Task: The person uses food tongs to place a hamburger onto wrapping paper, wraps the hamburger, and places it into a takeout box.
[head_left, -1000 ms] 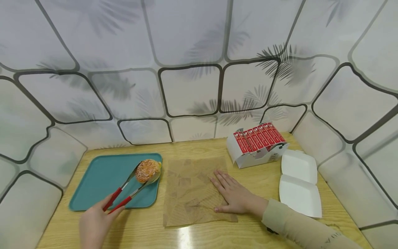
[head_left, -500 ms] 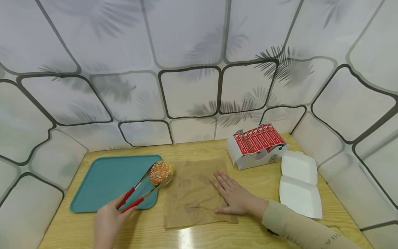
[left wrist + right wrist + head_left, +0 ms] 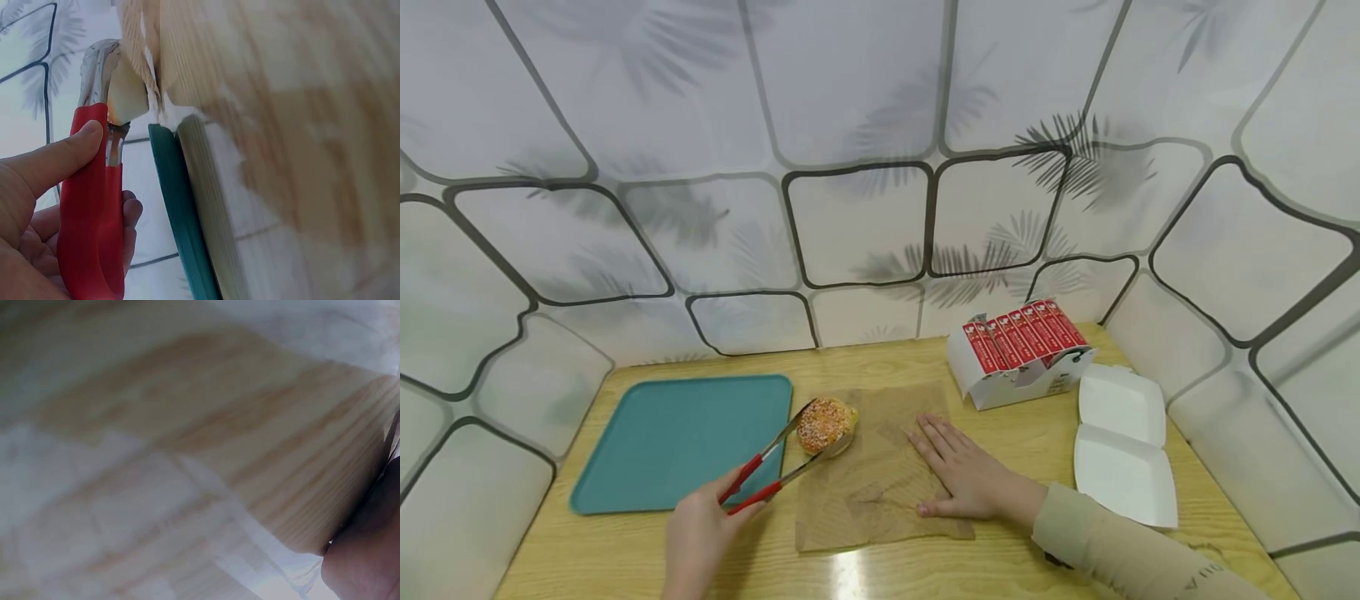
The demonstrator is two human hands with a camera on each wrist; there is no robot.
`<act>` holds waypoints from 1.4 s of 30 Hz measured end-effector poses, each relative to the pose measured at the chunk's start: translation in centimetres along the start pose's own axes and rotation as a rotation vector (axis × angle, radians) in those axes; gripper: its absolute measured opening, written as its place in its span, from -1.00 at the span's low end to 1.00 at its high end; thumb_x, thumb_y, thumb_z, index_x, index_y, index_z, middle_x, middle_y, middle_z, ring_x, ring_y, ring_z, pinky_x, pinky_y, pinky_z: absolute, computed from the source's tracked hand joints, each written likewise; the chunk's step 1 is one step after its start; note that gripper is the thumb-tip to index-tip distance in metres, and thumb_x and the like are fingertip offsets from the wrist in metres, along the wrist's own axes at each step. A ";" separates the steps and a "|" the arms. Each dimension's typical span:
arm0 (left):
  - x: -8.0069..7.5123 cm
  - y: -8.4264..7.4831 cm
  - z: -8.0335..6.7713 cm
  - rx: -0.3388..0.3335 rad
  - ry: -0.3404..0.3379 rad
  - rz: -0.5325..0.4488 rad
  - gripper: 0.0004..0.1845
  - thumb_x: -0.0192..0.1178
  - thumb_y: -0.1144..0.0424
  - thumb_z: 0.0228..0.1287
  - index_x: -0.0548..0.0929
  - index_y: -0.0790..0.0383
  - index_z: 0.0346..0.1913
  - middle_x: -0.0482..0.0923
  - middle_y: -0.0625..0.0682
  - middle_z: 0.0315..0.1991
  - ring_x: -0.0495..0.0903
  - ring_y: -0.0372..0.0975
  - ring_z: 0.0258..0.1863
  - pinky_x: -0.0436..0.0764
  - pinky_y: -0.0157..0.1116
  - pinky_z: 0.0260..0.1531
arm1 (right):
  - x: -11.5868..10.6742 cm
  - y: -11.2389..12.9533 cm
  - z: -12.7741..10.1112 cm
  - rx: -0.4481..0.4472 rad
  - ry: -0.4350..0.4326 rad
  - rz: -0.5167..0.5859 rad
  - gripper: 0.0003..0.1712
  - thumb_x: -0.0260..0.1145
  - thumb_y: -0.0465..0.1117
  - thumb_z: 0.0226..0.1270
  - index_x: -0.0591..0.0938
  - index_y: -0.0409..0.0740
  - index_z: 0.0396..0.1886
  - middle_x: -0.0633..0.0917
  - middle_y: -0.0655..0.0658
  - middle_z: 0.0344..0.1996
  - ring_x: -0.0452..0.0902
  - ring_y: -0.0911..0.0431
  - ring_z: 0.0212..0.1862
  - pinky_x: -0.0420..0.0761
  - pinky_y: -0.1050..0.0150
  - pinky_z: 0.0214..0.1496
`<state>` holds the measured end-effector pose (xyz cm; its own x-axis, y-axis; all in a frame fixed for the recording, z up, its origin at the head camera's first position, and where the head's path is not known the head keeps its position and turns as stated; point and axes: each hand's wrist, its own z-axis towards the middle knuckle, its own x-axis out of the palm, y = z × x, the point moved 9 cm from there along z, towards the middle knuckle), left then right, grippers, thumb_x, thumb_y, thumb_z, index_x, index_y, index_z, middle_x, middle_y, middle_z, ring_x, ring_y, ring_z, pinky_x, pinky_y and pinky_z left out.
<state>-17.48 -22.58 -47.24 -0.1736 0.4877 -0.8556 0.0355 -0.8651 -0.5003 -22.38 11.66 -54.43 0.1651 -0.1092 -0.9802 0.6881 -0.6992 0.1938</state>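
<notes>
My left hand (image 3: 700,533) grips red-handled metal tongs (image 3: 758,481), and their tips clamp a sesame-seed burger (image 3: 825,424). The burger hangs just above the left edge of a brown paper sheet (image 3: 868,492), right of the teal tray (image 3: 662,442). In the left wrist view my thumb presses the red tong handle (image 3: 90,206), with the tray's edge (image 3: 178,219) beside it. My right hand (image 3: 964,477) lies flat with straight fingers on the right part of the paper. The right wrist view shows only blurred wood and paper.
A white holder with several red boxes (image 3: 1022,350) stands at the back right of the wooden table (image 3: 880,575). An open white clamshell box (image 3: 1122,446) lies at the right edge. Patterned white screens (image 3: 865,167) enclose the table on three sides.
My left hand has carried the burger in the tongs rightward, off the teal tray and over the paper's left edge. The right hand has stayed flat on the paper.
</notes>
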 end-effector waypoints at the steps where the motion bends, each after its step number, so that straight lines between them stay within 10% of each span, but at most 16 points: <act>1: 0.1 -0.2 0.0 0.011 -0.006 -0.001 -0.32 0.71 0.16 -0.05 0.77 0.36 0.17 0.82 0.37 -0.13 0.79 0.05 -0.36 0.63 -0.19 -0.54 | 0.0 0.0 0.0 -0.001 -0.005 -0.002 0.31 0.02 0.65 0.39 -0.01 -0.18 0.76 -0.03 -0.38 0.73 -0.13 -0.26 0.74 0.18 -0.25 0.71; 31: 2.7 -4.0 -0.8 0.078 0.052 -0.055 -0.32 0.75 0.21 -0.15 0.81 0.27 0.15 0.85 0.24 -0.09 0.82 0.03 -0.20 0.76 -0.09 -0.32 | 0.2 -0.2 0.0 -0.006 -0.047 -0.008 0.33 -0.01 0.67 0.39 -0.02 -0.21 0.75 -0.03 -0.37 0.73 -0.11 -0.25 0.74 0.18 -0.23 0.72; 42: 3.4 -4.8 -0.9 0.104 0.085 -0.043 -0.31 0.76 0.16 -0.17 0.81 0.26 0.14 0.85 0.22 -0.11 0.82 0.09 -0.16 0.81 0.03 -0.20 | 0.2 -0.1 -0.3 -0.012 -0.065 -0.035 0.36 -0.10 0.68 0.40 -0.02 -0.32 0.73 -0.04 -0.37 0.73 -0.13 -0.26 0.74 -0.40 0.18 0.76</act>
<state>-17.38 -16.70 -47.89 -0.0888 0.5287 -0.8441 -0.0733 -0.8487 -0.5238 -22.23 11.92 -54.68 0.0953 -0.1309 -0.9868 0.7015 -0.6946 0.1598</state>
